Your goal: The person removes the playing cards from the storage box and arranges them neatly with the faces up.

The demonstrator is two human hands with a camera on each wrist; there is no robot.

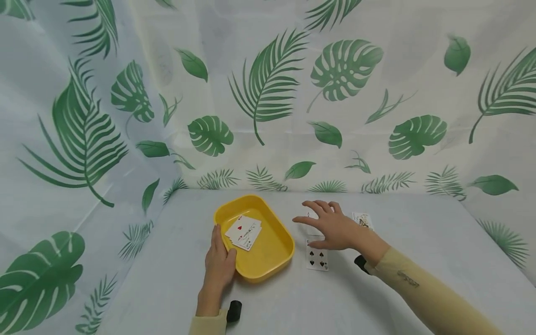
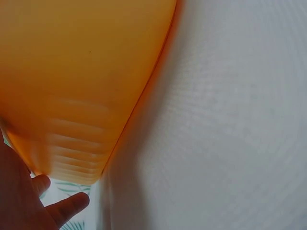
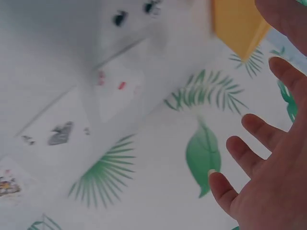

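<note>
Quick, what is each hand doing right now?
Left hand: open, resting against the yellow tray.
Right hand: open, fingers spread over the cards on the table.

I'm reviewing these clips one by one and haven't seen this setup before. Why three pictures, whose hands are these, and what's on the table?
No machine here: a person works with bare hands and wears three cameras. The wide picture comes from the head, looking down at a table draped in pale cloth, with a leaf-print curtain behind. The other two come from the wrists, so they sit very close and look blurry.

The left hand rests against the near rim of a yellow tray that holds a few playing cards. The right hand, fingers spread, hovers over loose cards on the table: a spade card and a face card show beside it. It holds nothing.
</note>
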